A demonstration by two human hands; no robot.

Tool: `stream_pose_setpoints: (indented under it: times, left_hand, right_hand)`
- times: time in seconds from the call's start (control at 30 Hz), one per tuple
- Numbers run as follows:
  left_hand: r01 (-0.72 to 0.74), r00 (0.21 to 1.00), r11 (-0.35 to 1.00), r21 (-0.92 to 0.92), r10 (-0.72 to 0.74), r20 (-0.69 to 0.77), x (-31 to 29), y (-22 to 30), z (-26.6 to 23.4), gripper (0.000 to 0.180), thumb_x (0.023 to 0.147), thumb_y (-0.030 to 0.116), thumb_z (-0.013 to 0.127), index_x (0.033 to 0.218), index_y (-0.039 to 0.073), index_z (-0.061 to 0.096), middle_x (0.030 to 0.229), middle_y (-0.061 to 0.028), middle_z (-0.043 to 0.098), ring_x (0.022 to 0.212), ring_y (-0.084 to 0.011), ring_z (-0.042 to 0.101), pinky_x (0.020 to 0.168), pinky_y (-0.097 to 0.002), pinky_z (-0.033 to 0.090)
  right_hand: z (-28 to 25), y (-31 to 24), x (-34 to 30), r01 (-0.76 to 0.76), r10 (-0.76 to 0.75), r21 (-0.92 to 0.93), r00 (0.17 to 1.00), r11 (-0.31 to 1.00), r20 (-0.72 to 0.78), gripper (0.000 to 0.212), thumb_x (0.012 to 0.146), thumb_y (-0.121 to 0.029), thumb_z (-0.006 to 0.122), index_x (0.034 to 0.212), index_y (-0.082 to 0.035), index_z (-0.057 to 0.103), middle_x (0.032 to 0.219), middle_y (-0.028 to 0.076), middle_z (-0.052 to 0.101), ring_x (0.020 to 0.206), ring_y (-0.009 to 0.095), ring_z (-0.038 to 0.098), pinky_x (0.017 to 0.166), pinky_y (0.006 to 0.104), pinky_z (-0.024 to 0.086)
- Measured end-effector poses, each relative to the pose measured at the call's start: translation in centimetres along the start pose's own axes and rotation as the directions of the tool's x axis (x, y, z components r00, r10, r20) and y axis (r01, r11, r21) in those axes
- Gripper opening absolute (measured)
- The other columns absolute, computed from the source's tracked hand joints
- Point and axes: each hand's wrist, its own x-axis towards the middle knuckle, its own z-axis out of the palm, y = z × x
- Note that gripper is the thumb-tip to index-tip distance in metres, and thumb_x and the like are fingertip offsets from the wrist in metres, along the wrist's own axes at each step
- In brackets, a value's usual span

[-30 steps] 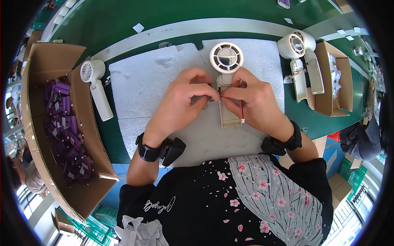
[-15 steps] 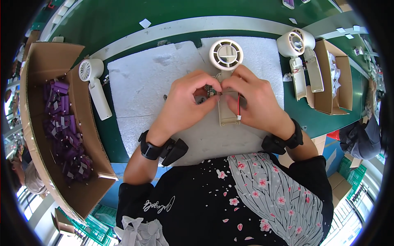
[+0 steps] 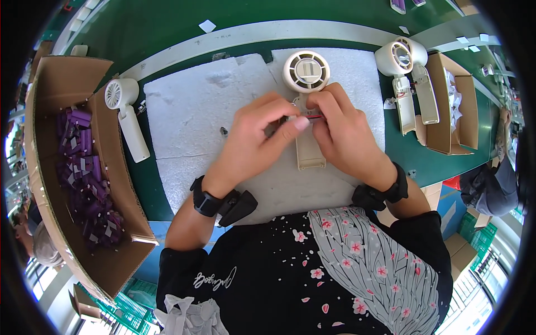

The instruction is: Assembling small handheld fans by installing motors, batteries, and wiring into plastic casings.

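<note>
A cream handheld fan lies on the foam sheet with its round head (image 3: 306,71) away from me and its opened handle (image 3: 310,153) pointing toward me. My left hand (image 3: 254,137) is closed over the upper handle, thumb and fingers pinching a small circuit board that is now mostly hidden. Against its thumb tip, my right hand (image 3: 352,137) pinches a thin red wire (image 3: 315,116). Both sets of fingertips nearly meet just below the fan head. The wire's far end is hidden by my fingers.
At the left stands a cardboard box (image 3: 128,190) of purple battery cells (image 3: 84,173), with another fan (image 3: 133,131) beside it. To the right lie two fans with opened handles (image 3: 405,106), next to a smaller box (image 3: 466,120) holding white pieces. White foam (image 3: 195,111) covers the green table.
My left thumb has moved up and over the circuit board, covering it. The red wire, which hung down beside the handle with its white plug, now runs crosswise between my fingertips.
</note>
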Motion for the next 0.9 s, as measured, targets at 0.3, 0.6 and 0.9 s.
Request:
stream_pose_setpoints:
  times: [0.3,0.6,0.9]
  left_hand:
    - [0.255,0.966,0.893,-0.37,-0.251,0.062,-0.2,-0.3,-0.5,0.016,0.087,0.01,0.07,0.098,-0.002,0.067,0.091,-0.0045,0.063,0.074,-0.0081,0.058,0.064,-0.0224,0.048]
    - [0.313,0.949,0.874,-0.372,-0.27,0.165,-0.1,0.0,-1.5,0.026,0.084,-0.003,0.068,0.11,-0.002,0.066,0.098,-0.0051,0.065,0.084,-0.0094,0.062,0.073,-0.0224,0.051]
    - [0.376,0.924,0.838,-0.396,-0.311,0.221,0.0,-0.3,-2.3,0.036,0.083,-0.007,0.067,0.117,-0.001,0.059,0.106,-0.0083,0.066,0.091,-0.0131,0.064,0.076,-0.025,0.052]
  right_hand:
    - [-0.8,1.0,0.0,0.082,-0.077,0.135,0.996,0.987,-0.043,0.013,0.077,-0.002,0.074,0.091,-0.004,0.072,0.09,0.009,0.06,0.068,0.019,0.06,0.06,0.0285,0.05]
    - [-0.8,1.0,0.3,-0.004,-0.006,0.26,0.999,0.965,0.036,0.011,0.077,0.0,0.073,0.087,-0.001,0.072,0.087,0.007,0.057,0.062,0.014,0.055,0.054,0.0258,0.044]
    - [-0.9,1.0,0.4,-0.028,0.007,0.271,0.997,0.962,0.077,0.009,0.077,0.0,0.072,0.087,0.0,0.071,0.087,0.007,0.056,0.061,0.013,0.054,0.053,0.026,0.041]
